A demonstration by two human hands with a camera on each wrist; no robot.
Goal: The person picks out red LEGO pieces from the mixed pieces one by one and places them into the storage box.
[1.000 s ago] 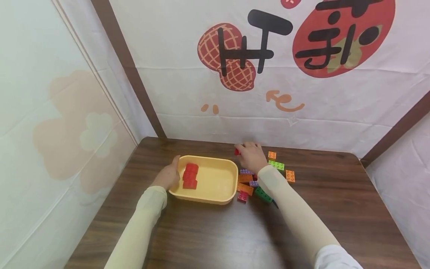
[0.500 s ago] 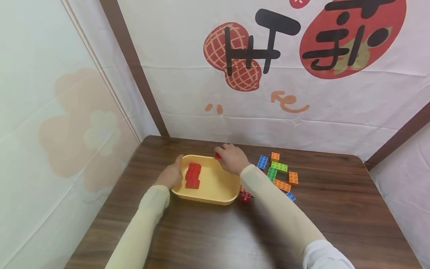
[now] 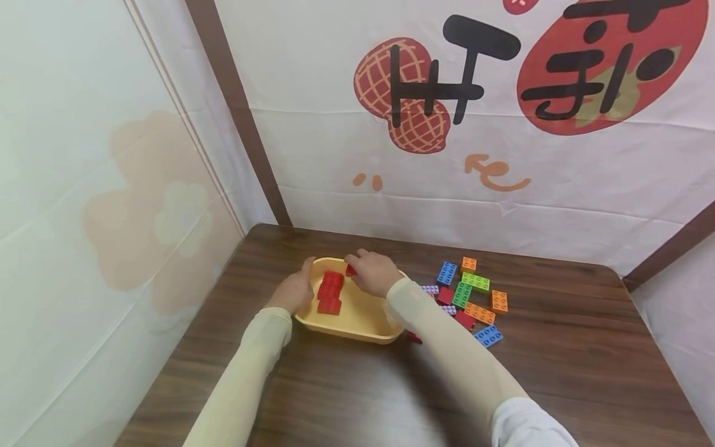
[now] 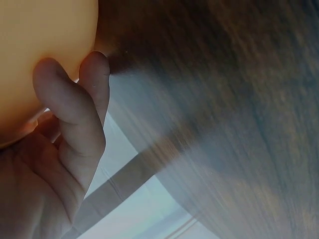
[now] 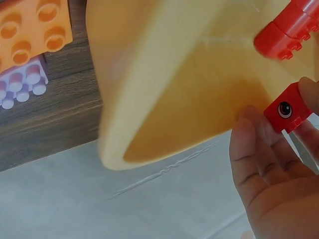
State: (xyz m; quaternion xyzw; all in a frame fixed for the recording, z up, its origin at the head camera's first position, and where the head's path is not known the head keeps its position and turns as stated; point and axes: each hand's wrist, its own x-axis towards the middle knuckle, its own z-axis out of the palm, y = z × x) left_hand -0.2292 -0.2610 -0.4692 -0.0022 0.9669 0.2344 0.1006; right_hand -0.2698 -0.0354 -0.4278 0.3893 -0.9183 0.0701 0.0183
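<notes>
My left hand grips the left end of a yellow plastic tray, its thumb at the rim; in the left wrist view the fingers curl against the tray's outer wall. Inside the tray, toward its left side, lies a row of red toy bricks. Over the tray's far rim, my right hand pinches a small red brick between thumb and fingers. A printed eye shows on that brick's side in the right wrist view. The right hand and forearm hide part of the tray's right end.
Loose toy bricks lie right of the tray, among them a blue brick, a lime brick, a green brick and an orange brick. The wooden table meets a printed cloth wall behind.
My right hand has carried the red brick leftward from the loose bricks to over the tray. The left hand keeps its hold on the tray. The head view has shifted slightly left.
</notes>
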